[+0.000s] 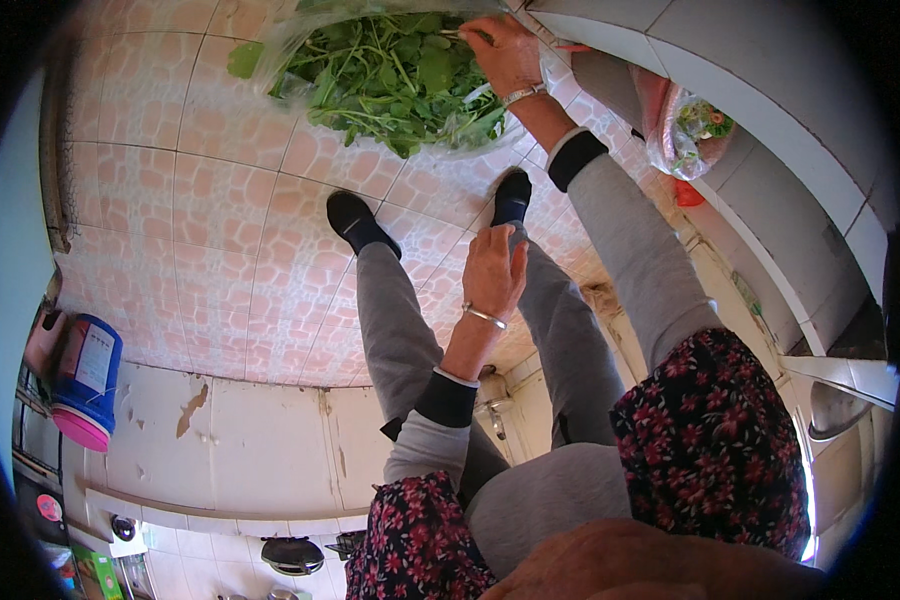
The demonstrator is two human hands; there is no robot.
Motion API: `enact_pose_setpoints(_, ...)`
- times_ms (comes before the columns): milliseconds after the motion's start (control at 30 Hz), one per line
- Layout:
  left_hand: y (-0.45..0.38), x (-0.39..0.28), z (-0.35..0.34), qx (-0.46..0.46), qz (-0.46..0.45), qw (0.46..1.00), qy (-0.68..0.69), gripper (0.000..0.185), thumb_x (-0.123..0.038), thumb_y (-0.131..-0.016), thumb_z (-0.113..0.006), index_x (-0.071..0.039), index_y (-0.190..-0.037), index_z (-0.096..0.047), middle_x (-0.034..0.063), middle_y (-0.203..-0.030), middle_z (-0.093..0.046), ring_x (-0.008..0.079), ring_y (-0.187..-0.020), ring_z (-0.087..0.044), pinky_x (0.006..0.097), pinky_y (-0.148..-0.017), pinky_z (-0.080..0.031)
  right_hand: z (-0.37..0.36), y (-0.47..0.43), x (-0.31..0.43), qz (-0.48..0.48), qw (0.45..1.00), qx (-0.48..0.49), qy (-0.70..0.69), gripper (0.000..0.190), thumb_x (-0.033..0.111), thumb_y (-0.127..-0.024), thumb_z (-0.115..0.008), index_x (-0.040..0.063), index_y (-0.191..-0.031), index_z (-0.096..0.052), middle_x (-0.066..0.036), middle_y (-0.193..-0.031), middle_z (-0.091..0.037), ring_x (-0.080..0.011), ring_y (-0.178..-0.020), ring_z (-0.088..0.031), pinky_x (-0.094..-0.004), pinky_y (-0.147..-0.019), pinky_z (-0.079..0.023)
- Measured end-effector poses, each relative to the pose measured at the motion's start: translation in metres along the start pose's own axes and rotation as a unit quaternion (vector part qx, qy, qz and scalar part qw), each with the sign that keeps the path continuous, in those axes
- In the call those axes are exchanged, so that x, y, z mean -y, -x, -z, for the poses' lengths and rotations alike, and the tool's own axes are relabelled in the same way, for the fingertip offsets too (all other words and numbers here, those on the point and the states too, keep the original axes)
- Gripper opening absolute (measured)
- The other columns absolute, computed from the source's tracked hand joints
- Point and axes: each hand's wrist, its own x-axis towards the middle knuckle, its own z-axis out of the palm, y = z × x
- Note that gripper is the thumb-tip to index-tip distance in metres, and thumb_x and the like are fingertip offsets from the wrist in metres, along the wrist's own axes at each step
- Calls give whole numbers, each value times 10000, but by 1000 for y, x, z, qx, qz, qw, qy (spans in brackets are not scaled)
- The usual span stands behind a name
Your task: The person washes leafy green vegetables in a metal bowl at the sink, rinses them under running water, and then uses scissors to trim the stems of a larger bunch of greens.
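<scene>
A heap of leafy green vegetables (390, 82) lies in a clear plastic bag (285, 45) on the tiled floor at the top. Over the heap's right edge, my right hand (504, 54) has thumb and fingers pinched together around what looks like a thin stem; the fingertips are partly lost among the greens. My left hand (493, 270) hangs above the floor near my right foot, back of the hand up and fingers bent, and touches no greens. Its palm is hidden, so whether it holds anything does not show. Each wrist bears a metal bangle.
A bag with green scraps (701, 124) hangs by the tiled ledge (780, 127) at right. My dark shoes (511, 196) stand below the heap. At left is a blue container with a pink lid (86, 382). Worn cabinet doors (255, 442) and a black pan (292, 555) lie toward the bottom.
</scene>
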Motion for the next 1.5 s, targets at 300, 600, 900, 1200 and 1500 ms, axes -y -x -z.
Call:
enact_pose_setpoints(300, -3, 1, -1, 3, -14, 1000, 6, 247, -112, -860, -645, 3, -1055, -548, 182, -942, -597, 357, -891, -580, 418, -776, -472, 0, 11, 17, 8, 992, -27, 121, 79, 177, -781, -718, 122, -832, -691, -95, -793, -643, -312, -773, -631, -411, -677, -531)
enact_pose_setpoints(600, -1, 0, 0, 8, -10, 1000, 6, 263, -117, -858, -648, 9, -1066, -548, 190, -949, -602, 363, -892, -584, 419, -785, -471, 4, 15, 14, -6, 999, -46, -4, 95, 143, -763, -733, 110, -811, -657, -72, -769, -638, -270, -687, -639, -372, -606, -514)
enact_pose_setpoints(900, -2, 6, -10, 17, -58, 998, 8, 287, -147, -843, -649, -6, -1074, -554, 196, -980, -581, 368, -909, -574, 439, -813, -468, 70, 39, 71, -241, 931, -19, -273, 101, 183, -868, -702, 96, -919, -701, -13, -734, -706, -71, -518, -607, -257, -463, -486)
enact_pose_setpoints(1200, -8, 12, -17, 19, -17, 999, 37, 244, -143, -839, -656, 1, -1027, -597, 175, -951, -614, 356, -900, -582, 443, -816, -471, 274, 125, 29, -289, 926, -226, -89, 89, 48, -902, -634, 38, -991, -627, 5, -781, -629, -73, -576, -566, -245, -492, -483)
enact_pose_setpoints(1500, -9, -5, -16, 6, -28, 999, -17, 319, -116, -790, -682, -18, -1062, -547, 198, -973, -563, 376, -916, -559, 449, -799, -479, 268, 136, 7, -201, 977, -59, 42, 237, 99, -864, -641, 54, -1095, -621, -86, -1026, -665, -184, -864, -628, -350, -719, -532)
